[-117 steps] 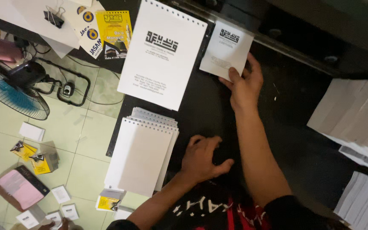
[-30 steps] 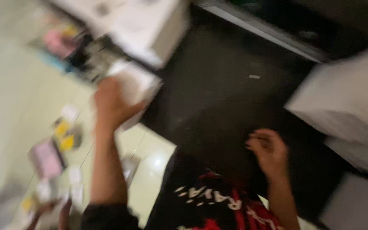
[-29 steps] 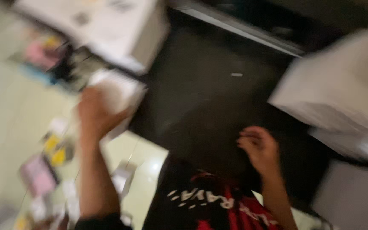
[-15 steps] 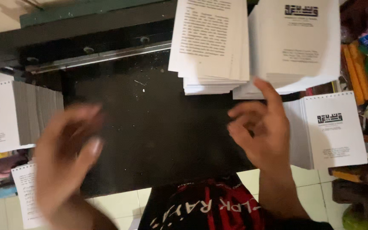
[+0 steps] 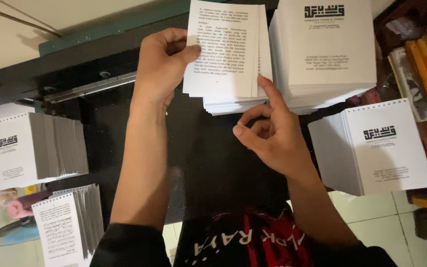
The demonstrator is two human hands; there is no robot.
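Printed white page stack lies on the black table, top sheets pinched in left hand. Right hand, holding nothing, touches the stack's lower corner with its forefinger. Best to lift sheets squarely, edges aligned.

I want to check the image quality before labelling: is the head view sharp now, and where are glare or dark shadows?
Head view: sharp, with no motion blur on the left hand or the right hand; the printed pages are bright but lines of print show; the white cover stack is slightly overexposed; the black table is dark, with a faint reflection; the frame edges bend a little.
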